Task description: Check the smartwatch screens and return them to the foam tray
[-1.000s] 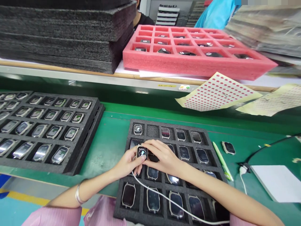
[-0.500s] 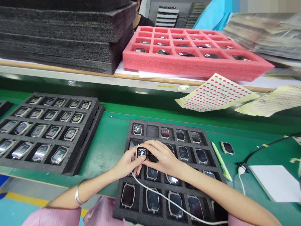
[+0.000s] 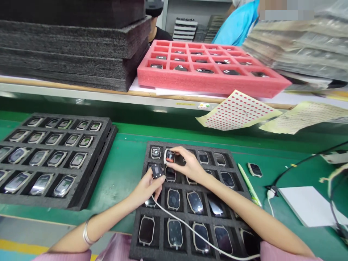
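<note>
Near edge of tray [image 3: 160,232]: a white cable [image 3: 174,216] crosses the near-row watches; any tug by the left hand [image 3: 152,184] could drag it over their faces. That hand pinches a small black device [image 3: 157,171] above the tray's left edge; a loosened pinch could drop it onto the screens below. Beyond the tray's right edge, a pen [image 3: 248,184] and a loose watch [image 3: 255,169] lie unguarded on the desk [image 3: 123,159], exposed to a sweeping elbow. Far left corner of tray: the right hand [image 3: 190,165] pinches the lit watch [image 3: 170,156] by its sides, just beside a seated watch [image 3: 156,152]; an off-line release could knock the two together. Whether it touches foam: cannot tell.
</note>
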Motion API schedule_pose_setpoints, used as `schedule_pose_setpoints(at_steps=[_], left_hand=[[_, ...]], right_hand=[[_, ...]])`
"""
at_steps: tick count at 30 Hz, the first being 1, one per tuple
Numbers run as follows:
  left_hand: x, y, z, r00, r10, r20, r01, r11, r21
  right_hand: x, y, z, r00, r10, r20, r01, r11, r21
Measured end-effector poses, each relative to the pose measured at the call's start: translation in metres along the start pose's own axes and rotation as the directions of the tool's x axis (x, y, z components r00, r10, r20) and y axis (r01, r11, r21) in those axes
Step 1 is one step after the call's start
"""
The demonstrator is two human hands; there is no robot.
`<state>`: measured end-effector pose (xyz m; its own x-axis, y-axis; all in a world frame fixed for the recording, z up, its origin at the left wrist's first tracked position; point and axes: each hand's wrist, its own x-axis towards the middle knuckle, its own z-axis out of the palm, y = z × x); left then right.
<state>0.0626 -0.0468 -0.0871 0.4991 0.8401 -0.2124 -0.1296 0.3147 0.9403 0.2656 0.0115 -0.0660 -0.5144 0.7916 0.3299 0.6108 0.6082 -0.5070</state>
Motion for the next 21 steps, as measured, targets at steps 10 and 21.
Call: schedule_pose_setpoints(at_steps=[10,21], left_hand=[[-0.002,0.001,0.001,0.999,0.026,0.026,-0.026,0.999,-0.021],[0.007,-0.001,0.025,0.998,-0.018,0.058,0.023,0.997,-0.079]], right_hand=[[-0.001,0.025,-0.049,0.980,0.078,0.185,-0.020,0.955,-0.297],[-0.007,0.043,-0.056,0.956,0.099,0.278,0.003,0.939,-0.345]])
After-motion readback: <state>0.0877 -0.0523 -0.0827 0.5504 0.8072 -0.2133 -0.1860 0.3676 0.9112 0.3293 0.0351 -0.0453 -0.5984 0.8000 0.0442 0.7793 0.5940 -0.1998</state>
